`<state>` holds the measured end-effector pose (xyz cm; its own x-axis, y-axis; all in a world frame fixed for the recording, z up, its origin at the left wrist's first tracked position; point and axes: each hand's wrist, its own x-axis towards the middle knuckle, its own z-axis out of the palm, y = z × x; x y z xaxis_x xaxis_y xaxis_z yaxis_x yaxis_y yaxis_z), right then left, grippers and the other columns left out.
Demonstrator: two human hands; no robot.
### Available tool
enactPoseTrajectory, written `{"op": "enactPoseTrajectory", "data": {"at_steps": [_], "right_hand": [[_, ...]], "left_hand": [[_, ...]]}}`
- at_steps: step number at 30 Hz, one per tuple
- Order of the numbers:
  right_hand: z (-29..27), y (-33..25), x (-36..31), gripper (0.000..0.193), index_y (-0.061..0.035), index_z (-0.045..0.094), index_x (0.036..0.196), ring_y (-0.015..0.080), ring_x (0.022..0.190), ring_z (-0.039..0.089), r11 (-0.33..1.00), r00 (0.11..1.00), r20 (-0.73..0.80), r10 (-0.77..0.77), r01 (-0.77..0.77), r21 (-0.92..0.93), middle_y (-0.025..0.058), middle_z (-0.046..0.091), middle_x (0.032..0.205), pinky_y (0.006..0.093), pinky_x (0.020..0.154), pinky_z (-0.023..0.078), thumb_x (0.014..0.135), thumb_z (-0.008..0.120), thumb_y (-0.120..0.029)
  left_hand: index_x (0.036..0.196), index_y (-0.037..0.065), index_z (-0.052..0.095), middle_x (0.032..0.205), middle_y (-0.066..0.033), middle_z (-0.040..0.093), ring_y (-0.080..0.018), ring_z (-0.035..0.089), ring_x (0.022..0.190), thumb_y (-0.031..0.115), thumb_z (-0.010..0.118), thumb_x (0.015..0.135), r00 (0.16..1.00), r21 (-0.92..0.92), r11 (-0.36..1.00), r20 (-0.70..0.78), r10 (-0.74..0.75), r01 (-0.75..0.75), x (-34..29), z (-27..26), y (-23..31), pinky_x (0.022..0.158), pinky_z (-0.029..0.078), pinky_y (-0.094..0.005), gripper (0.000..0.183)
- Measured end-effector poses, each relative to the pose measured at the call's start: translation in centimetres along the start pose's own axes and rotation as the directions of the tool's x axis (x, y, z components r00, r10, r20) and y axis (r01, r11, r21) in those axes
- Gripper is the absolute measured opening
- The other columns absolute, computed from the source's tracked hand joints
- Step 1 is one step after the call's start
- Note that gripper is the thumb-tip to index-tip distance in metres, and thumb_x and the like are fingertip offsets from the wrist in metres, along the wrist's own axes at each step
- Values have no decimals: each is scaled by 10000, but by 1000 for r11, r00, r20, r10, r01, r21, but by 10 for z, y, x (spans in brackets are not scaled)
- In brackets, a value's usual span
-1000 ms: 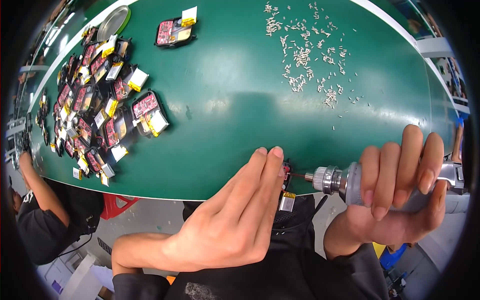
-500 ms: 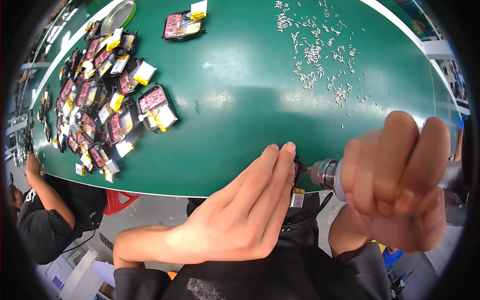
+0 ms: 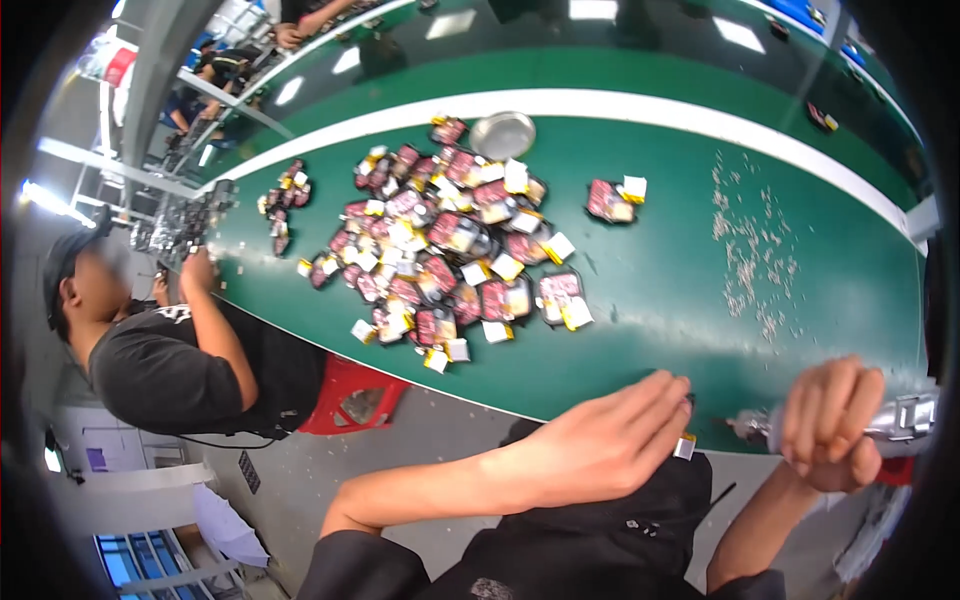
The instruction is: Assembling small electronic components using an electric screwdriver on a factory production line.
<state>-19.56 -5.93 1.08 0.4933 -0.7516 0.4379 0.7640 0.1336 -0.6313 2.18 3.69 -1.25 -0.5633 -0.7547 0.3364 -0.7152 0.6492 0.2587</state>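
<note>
My left hand (image 3: 610, 440) is closed at the table's near edge, its fingers together around a small electronic unit. Most of that unit is hidden behind the fingers; a silver battery with a yellow end (image 3: 685, 446) sticks out below them. My right hand (image 3: 832, 425) wraps around a silver electric screwdriver (image 3: 905, 415) lying roughly level, its tip (image 3: 742, 424) pointing left at the left hand. A gap shows between the tip and the left hand's fingers. Beyond the right hand, loose small screws (image 3: 755, 260) are scattered over the green table (image 3: 650, 310).
A heap of black housings with red circuit boards and batteries (image 3: 440, 250) covers the table's left middle. One such unit (image 3: 611, 200) lies apart, right of a round metal dish (image 3: 503, 134). A co-worker (image 3: 180, 350) sits at the left near a red stool (image 3: 355, 398).
The view has swung left and up, bringing the co-worker and far table into sight. The screwdriver tip has drawn back right, away from the unit at my left hand.
</note>
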Motion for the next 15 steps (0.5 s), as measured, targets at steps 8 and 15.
{"op": "enactPoseTrajectory", "data": {"at_steps": [8,15], "right_hand": [[-15,-7,-46,195,-57,423,768,133,410,421,985,912,-380,-151,173,24,57,426,636,269,431,427,882,573,-108],[-14,10,-64,159,-47,447,826,133,421,389,987,821,-567,-59,132,88,57,427,651,303,444,397,886,535,-165]], "left_hand": [[1153,-17,611,1149,-189,644,-371,609,1036,36,639,871,726,373,638,-497,-475,673,-67,-102,-119,895,487,-431,289],[1148,-5,635,1077,-177,656,-343,621,1002,11,603,899,707,313,656,-498,-502,687,-47,-98,-129,876,487,-406,252]]}}
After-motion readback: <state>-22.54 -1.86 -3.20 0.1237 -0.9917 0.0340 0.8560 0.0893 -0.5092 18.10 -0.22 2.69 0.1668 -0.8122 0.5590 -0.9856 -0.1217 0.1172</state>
